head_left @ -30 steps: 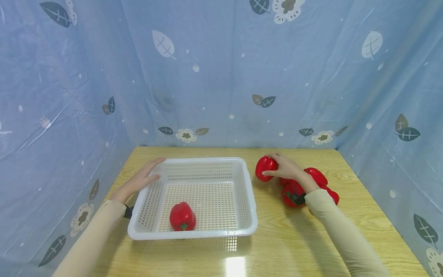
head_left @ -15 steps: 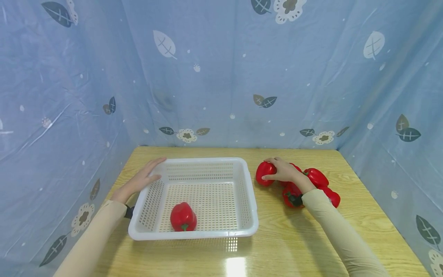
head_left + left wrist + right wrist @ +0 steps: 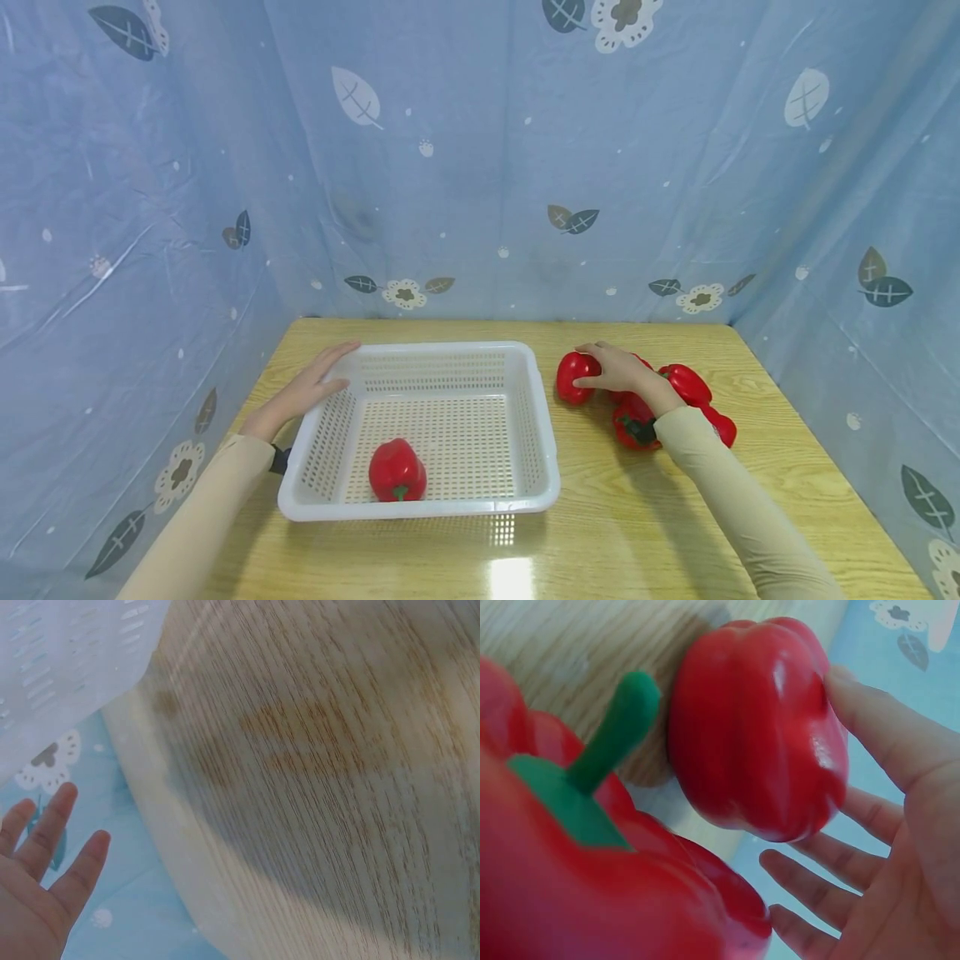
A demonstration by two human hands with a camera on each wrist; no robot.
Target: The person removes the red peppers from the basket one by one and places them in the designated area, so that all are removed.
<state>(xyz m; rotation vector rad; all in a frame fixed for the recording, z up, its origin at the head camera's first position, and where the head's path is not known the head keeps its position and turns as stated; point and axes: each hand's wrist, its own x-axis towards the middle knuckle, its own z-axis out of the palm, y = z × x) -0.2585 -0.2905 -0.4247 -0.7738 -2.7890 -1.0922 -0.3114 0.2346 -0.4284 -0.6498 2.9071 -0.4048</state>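
Observation:
In the head view my right hand holds a red bell pepper by its side, at the left of a group of several red bell peppers. The right wrist view shows that pepper with the thumb tip at its edge and the other fingers reaching behind it. My left hand lies along the left rim of a white plastic basket, fingers straight and apart. Inside the basket, near its front wall, sits another red bell pepper with a green stem.
A wood-grain table carries everything. Blue patterned curtain stands behind it and at both sides. Close to the right wrist camera, a pepper with a thick green stem fills the lower left.
My right hand and the bell pepper in it have come down slightly within the first half second, then stayed nearly still. The left hand and basket keep their place.

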